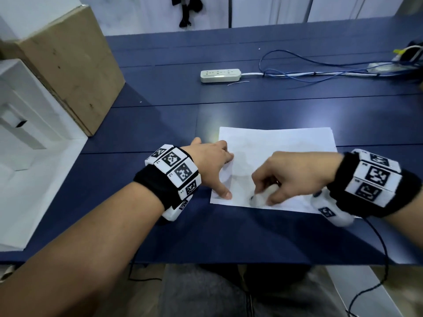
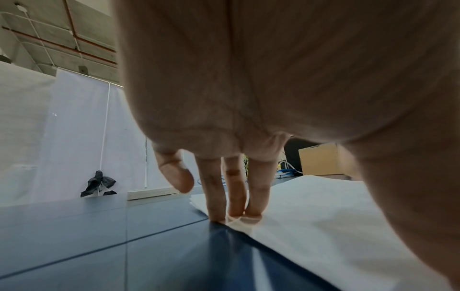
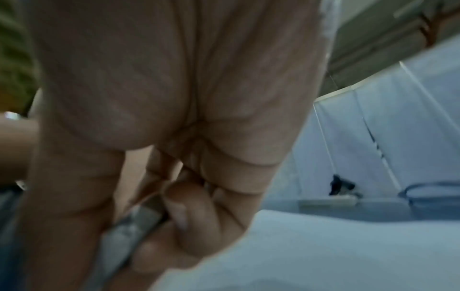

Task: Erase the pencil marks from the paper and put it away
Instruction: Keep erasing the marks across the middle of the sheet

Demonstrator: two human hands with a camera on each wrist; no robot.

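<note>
Right hand (image 1: 295,172) gripping eraser (image 1: 263,195) on paper (image 1: 286,145), left hand (image 1: 210,161) fingers flat pinning its left edge

Dark blue table (image 1: 160,115), white paper (image 1: 286,145), power strip (image 1: 220,75), blue cables (image 1: 297,72), cardboard box (image 1: 68,65)

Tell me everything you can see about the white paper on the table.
The paper is a plain white rectangular sheet lying flat on the dark blue table, long side across. Any pencil marks look very faint. The left hand presses straight fingers on its left edge. The right hand grips a white eraser against its near edge.
</note>
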